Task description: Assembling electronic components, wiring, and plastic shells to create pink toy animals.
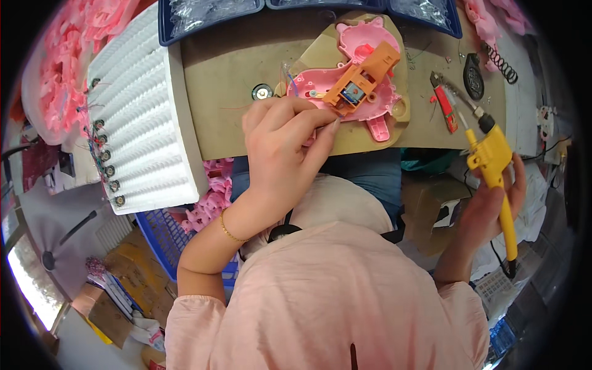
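Observation:
A pink plastic toy shell half [308, 80] lies open side up on a tan board [399, 114] on the worktable. Set into it at a slant is an orange plastic module [377, 65] with a small circuit part showing in its window. My left hand [287, 132] is closed in a pinch at the module's lower end, over the shell's near edge. What its fingertips grip is too small to make out. Off to the right, my right hand [502, 188] grips a yellow soldering gun [492, 154], its tip pointing up and left, apart from the toy.
A small round speaker [262, 92] lies left of the shell. On the left stands a white foam tray [145, 117] with several speakers along its edge. Red-handled cutters [445, 110], a black oval piece [473, 77] and a coiled spring [501, 65] lie right. Blue bins [213, 23] line the back.

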A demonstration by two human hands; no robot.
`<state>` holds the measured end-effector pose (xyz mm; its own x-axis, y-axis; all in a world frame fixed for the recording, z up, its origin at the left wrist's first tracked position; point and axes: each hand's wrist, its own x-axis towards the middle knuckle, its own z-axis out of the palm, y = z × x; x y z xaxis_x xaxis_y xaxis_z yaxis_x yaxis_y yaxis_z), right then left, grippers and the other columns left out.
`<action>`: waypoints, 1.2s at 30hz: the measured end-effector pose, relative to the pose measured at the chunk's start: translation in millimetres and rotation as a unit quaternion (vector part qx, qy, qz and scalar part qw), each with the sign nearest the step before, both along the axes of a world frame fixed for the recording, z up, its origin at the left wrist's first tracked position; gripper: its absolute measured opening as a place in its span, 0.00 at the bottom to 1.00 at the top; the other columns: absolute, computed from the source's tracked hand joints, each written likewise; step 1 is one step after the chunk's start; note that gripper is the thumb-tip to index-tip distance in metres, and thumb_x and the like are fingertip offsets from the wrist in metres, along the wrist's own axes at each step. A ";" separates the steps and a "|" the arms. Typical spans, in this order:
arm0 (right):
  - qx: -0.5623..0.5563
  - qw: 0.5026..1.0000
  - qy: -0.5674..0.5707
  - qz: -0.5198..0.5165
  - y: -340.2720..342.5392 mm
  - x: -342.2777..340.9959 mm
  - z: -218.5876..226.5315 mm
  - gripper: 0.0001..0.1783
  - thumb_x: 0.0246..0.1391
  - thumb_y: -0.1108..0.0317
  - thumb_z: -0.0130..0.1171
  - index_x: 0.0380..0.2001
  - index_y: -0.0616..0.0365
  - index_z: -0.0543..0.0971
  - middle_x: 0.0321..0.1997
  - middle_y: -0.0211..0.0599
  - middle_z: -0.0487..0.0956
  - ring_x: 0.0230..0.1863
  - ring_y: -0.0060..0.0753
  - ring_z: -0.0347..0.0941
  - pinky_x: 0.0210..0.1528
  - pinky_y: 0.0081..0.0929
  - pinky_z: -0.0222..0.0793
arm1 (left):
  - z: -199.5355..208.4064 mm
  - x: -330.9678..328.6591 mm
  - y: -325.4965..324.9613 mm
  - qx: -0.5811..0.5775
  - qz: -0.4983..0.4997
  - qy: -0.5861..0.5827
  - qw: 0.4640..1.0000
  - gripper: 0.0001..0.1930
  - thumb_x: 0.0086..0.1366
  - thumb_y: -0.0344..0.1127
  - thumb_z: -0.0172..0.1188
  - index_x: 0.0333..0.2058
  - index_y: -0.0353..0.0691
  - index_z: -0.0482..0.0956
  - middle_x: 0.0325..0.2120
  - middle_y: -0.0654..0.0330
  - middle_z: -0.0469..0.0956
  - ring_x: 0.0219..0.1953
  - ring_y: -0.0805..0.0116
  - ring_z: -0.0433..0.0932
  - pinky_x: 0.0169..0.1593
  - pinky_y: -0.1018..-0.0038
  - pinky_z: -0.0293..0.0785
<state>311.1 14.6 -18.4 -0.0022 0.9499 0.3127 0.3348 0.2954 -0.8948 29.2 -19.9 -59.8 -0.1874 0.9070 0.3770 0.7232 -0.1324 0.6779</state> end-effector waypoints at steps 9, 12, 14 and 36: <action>0.018 0.981 0.017 0.191 -42.5 -5.0 5.0 0.34 0.50 0.55 0.62 0.56 0.52 0.60 0.53 0.52 0.69 0.51 0.45 0.69 0.52 0.42 0.68 | -6.2 1.6 3.9 -0.003 0.008 -0.069 0.998 0.03 0.48 0.30 0.63 0.23 0.42 0.79 0.25 0.65 0.74 0.34 0.64 0.68 0.40 0.70 0.60; -0.197 0.945 0.032 0.258 -38.8 -10.6 26.9 0.36 0.49 0.52 0.56 0.56 0.60 0.61 0.49 0.49 0.72 0.44 0.35 0.72 0.44 0.30 0.68 | -7.0 1.8 3.2 -0.005 0.017 -0.076 0.997 0.03 0.48 0.30 0.64 0.23 0.42 0.78 0.25 0.64 0.74 0.34 0.63 0.68 0.40 0.70 0.60; -0.411 0.878 0.072 0.234 -35.6 -16.0 40.7 0.39 0.48 0.50 0.50 0.55 0.73 0.62 0.45 0.45 0.76 0.39 0.28 0.74 0.37 0.18 0.67 | -8.4 1.9 2.7 -0.002 0.023 -0.100 0.995 0.03 0.49 0.31 0.64 0.24 0.42 0.78 0.26 0.63 0.74 0.34 0.63 0.68 0.41 0.70 0.60; -0.253 0.891 -0.164 0.339 -23.3 -29.7 17.8 0.30 0.47 0.60 0.57 0.53 0.63 0.67 0.33 0.40 0.79 0.29 0.42 0.74 0.32 0.30 0.67 | -27.3 13.2 4.4 0.086 0.068 -0.062 0.992 0.06 0.46 0.30 0.66 0.23 0.43 0.77 0.25 0.66 0.73 0.34 0.64 0.69 0.40 0.70 0.59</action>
